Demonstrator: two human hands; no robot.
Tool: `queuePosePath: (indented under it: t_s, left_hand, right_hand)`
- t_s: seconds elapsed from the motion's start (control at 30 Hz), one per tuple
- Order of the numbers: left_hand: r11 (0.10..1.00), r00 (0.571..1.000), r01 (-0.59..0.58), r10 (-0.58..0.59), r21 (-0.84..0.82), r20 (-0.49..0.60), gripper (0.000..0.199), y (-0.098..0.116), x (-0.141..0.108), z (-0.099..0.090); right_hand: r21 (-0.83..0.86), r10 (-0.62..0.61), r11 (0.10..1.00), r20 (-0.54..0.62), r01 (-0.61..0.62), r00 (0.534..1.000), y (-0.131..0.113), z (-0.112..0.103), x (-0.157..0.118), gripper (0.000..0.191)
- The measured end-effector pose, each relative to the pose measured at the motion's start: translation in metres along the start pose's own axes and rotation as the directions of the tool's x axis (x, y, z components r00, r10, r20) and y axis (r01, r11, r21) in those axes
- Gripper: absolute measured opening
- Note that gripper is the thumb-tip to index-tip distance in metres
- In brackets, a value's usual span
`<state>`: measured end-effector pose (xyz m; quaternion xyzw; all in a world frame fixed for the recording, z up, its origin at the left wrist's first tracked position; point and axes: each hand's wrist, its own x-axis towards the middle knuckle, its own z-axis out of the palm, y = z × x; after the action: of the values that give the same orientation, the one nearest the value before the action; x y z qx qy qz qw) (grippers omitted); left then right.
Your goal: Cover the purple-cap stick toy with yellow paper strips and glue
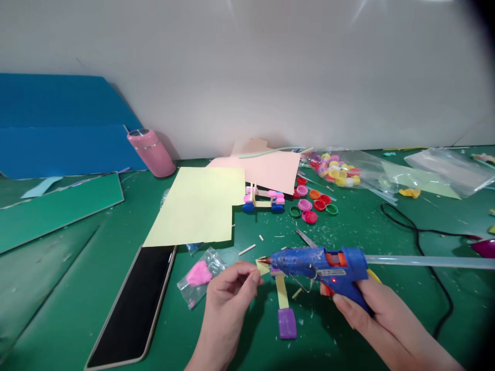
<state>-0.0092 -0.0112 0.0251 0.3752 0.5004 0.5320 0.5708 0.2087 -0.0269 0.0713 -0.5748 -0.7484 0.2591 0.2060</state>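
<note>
My right hand (371, 314) grips a blue hot glue gun (309, 262), its red light on and a long clear glue stick (421, 262) running out the back. The nozzle points left, at a small piece of pale yellow paper (263, 268). My left hand (234, 296) is closed in a pinch at that paper's left edge, just below the nozzle. Underneath the gun lies a yellow strip (282, 292) with a purple block (287, 323) at its near end. Part of another purple piece shows at the strip's far end, partly hidden by the gun.
A phone (133, 309) and a bag of pink clay (199, 275) lie left. Beyond are yellow paper (201, 206), a small wheeled model (265, 201), coloured caps (305, 205) and scissors (306, 238). A pink bottle (152, 153) leans at the back; a black cord (417, 252) curves right.
</note>
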Motion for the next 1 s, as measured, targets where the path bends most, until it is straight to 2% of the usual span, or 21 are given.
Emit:
queuePosePath:
  t_s: [0.13,0.33,0.43,0.8,1.0]
  left_hand:
    - [1.000,1.000,-0.001,0.001,-0.005,0.015,0.010,0.0001,-0.0002,-0.0006]
    - [1.000,1.000,-0.009,0.009,0.006,0.011,0.009,-0.0007,-0.0001,-0.0007]
    - [1.000,1.000,-0.004,0.004,-0.004,-0.001,0.009,-0.0004,-0.0009,-0.0007]
    - [0.999,0.999,0.041,-0.041,-0.019,-0.006,0.011,0.0022,-0.0008,0.0009]
    - [0.997,0.998,0.067,-0.068,-0.046,-0.006,0.011,0.0024,-0.0006,0.0005]
  right_hand:
    - [0.002,0.011,1.000,0.021,-0.011,1.000,0.0013,-0.0017,-0.0022,0.024]
    - [0.015,-0.009,1.000,-0.039,0.009,0.999,-0.0067,-0.0025,-0.0015,0.022]
    - [0.017,-0.001,1.000,-0.022,0.002,1.000,-0.0072,-0.0030,-0.0008,0.022]
    - [0.059,0.100,0.993,0.006,-0.101,0.995,-0.0005,-0.0042,-0.0090,0.027]
    - [0.055,0.058,0.997,-0.003,-0.057,0.998,-0.0020,-0.0030,-0.0075,0.023]
